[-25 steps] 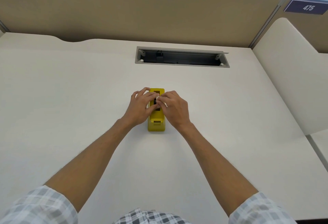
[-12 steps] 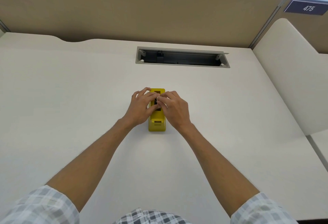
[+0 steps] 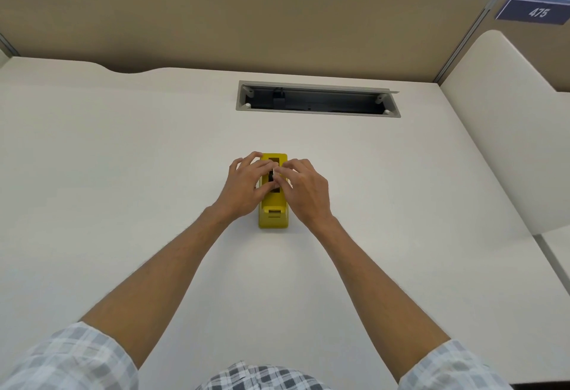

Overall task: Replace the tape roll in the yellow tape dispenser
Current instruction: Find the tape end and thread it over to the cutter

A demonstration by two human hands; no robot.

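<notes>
Fingers: on both hands they are bent and bunched together over the top slot of the yellow tape dispenser [image 3: 273,204], and something small and pale is pinched between the tips.
Left hand [image 3: 246,187]: it is curled against the left side of the dispenser, most likely so the body is kept from sliding.
Right hand [image 3: 303,187]: it is curled in from the right side, and its fingertips [image 3: 279,173] are met by the left thumb over the slot.
Tape roll [image 3: 275,177]: only a pale bit and a dark part are seen in the slot (too small and too hidden for it to be said if the roll is going in or coming out).
Dispenser: it is stood flat on the desk [image 3: 123,189], in the middle, with its cutter end pointed at the person.
Why held so: two hands are used because the roll sits tight in a narrow slot.
Step in hand: the roll is judged to be worked at the slot, and the job is not yet done.
Cable slot [image 3: 317,101]: it is set in the desk, well apart from the hands.
</notes>
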